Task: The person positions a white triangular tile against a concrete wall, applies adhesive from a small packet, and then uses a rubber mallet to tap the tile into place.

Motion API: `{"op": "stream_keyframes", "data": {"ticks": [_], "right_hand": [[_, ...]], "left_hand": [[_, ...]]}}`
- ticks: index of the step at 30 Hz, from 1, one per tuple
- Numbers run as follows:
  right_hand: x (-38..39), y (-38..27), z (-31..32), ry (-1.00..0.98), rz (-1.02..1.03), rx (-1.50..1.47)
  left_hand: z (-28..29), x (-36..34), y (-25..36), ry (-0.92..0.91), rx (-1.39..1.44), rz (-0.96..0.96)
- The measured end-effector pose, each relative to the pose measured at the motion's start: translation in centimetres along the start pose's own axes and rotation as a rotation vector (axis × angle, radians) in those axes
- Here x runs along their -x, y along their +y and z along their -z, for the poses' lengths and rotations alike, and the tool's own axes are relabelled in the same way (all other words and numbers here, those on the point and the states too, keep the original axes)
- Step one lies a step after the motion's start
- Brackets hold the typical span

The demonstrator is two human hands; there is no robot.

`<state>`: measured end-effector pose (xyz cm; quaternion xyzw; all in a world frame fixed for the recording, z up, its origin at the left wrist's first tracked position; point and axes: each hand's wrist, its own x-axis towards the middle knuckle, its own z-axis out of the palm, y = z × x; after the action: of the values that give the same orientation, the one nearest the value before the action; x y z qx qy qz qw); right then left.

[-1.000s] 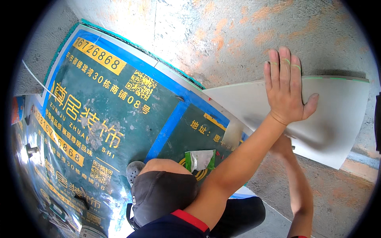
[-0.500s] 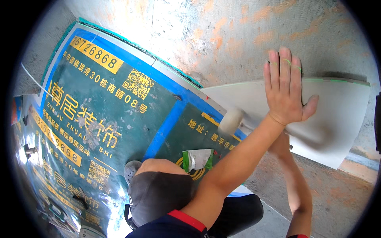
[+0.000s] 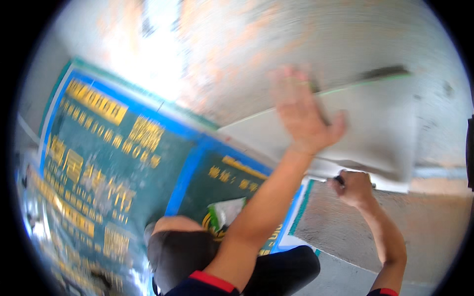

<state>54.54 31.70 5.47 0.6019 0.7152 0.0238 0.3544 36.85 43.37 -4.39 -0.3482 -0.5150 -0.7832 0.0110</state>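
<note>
My left hand is blurred, its fingers spread over a large white tile. The palm is over the tile and the fingertips reach past its far edge; whether it presses down cannot be told. Below and to the right, my right hand grips the dark handle of a mallet near the tile's near edge. The mallet's head is not clearly visible, apparently behind my left forearm. A dark shadow falls across the tile by my right hand.
Green printed sheeting with blue tape covers the floor to the left. A white and green packet lies on it near my knee. Rough grey mortar borders the tile's near side; a grey, orange-streaked surface lies beyond.
My view has shifted and turned. My right hand has come out from beneath my left forearm to the right, and the mallet's pale head has gone from sight. My left hand stays over the tile.
</note>
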Motion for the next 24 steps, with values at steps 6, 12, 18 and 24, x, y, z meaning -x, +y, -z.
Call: {"op": "stream_keyframes", "data": {"ticks": [6,12,18,24], "right_hand": [[5.7,5.4,5.4,-0.331,0.125,0.252],[8.3,5.8,9.5,-0.434,0.435,0.304],[9.8,6.5,10.3,-0.309,0.172,0.341],[10.7,8.9,10.0,-0.143,-0.020,0.304]], "left_hand": [[0.5,-1.0,0.3,0.006,-0.090,-0.088],[0.8,-1.2,0.8,-0.014,-0.108,-0.090],[1.0,-1.2,1.0,-0.008,-0.133,-0.083],[0.8,-1.0,0.8,0.007,-0.131,-0.124]]}}
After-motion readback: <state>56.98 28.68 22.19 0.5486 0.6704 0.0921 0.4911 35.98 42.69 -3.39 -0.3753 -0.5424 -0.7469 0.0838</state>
